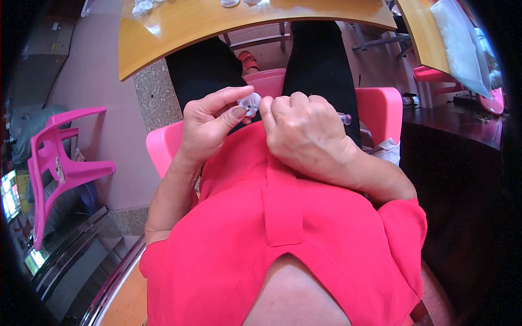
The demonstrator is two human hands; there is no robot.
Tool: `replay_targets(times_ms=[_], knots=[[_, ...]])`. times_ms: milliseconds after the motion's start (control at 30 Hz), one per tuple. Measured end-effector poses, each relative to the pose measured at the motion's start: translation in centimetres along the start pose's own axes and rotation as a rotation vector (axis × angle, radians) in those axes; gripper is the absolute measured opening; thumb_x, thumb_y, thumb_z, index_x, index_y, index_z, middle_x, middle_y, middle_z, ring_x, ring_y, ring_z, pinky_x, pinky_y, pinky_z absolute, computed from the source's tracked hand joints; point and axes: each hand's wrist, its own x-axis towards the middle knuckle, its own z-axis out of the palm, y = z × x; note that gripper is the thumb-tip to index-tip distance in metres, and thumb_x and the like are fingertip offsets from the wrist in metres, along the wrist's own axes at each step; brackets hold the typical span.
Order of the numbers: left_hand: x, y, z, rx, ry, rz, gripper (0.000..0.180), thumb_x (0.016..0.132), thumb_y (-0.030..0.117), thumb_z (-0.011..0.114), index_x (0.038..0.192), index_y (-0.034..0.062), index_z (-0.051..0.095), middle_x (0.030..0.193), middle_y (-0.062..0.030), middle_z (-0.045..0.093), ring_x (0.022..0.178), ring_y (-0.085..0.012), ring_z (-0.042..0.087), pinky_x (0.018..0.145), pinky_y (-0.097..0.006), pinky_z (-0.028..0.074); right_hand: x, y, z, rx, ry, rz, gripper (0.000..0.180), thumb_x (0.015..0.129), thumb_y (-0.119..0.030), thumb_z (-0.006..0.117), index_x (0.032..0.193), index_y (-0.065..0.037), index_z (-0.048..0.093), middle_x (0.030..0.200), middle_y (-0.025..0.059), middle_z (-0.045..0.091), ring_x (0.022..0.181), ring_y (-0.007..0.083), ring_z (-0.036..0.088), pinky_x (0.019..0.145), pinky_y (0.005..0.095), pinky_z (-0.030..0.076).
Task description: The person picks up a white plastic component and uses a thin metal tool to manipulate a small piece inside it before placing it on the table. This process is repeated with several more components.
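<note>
My left hand pinches a small round white plastic part between thumb and fingers, in front of my lap. The part looks hollow, with small dark details inside. Close on its right, my right hand is closed in a fist, back of the hand up. Out of the fist's right side sticks the clear purplish handle end of a slim tool, which looks like a screwdriver. The rest of that tool is hidden by the fingers, so whether its tip touches the white part cannot be seen.
A wooden table stands ahead, with small white parts at its far left and round white pieces at the back. A clear bag of white things lies on the right. A pink chair stands left; a dark surface is right.
</note>
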Motion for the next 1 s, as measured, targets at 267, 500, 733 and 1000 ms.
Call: replay_targets(times_ms=[267, 500, 733, 1000], knots=[[0.1, 0.3, 0.7, 0.19, -0.034, 0.007, 0.024, 0.086, -0.004, 0.061, 0.11, -0.0026, 0.065, 0.1, -0.008, 0.065, 0.092, -0.0141, 0.062, 0.08, -0.024, 0.052, 1.5, 2.0, -1.9, 0.219, -0.324, -0.143, 0.014, 0.081, -0.009, 0.056, 0.084, 0.004, 0.061, 0.067, 0.0136, 0.062, 0.063, 0.0218, 0.066, 0.05, 0.0313, 0.05], [0.8, 0.3, -1.0, -0.144, -0.136, -0.051, 0.028, 0.091, 0.005, 0.059, 0.118, -0.0043, 0.06, 0.103, -0.0134, 0.066, 0.09, -0.0171, 0.062, 0.077, -0.028, 0.052, 1.6, 3.5, -1.0, 0.375, -0.329, -0.076, 0.016, 0.082, -0.006, 0.055, 0.095, 0.0, 0.06, 0.074, 0.0128, 0.064, 0.067, 0.0314, 0.065, 0.057, 0.0384, 0.052], [0.4, 0.8, -1.3, -0.329, -0.207, -0.09, 0.036, 0.094, 0.013, 0.053, 0.125, -0.0058, 0.053, 0.115, -0.0252, 0.06, 0.092, -0.0249, 0.063, 0.076, -0.033, 0.052, 0.4, 3.6, -2.2, 0.6, -0.075, 0.101, 0.019, 0.072, -0.002, 0.058, 0.091, 0.002, 0.06, 0.077, 0.0173, 0.064, 0.072, 0.0323, 0.066, 0.062, 0.0394, 0.053], [0.4, 0.9, -1.3, -0.38, -0.213, -0.113, 0.036, 0.096, 0.014, 0.051, 0.125, -0.0056, 0.052, 0.111, -0.0258, 0.061, 0.09, -0.0256, 0.063, 0.077, -0.034, 0.052, 0.3, 3.0, -2.1, 0.532, -0.103, 0.049, 0.021, 0.073, -0.004, 0.06, 0.094, 0.001, 0.057, 0.077, 0.0143, 0.063, 0.072, 0.0294, 0.066, 0.063, 0.0368, 0.054]])
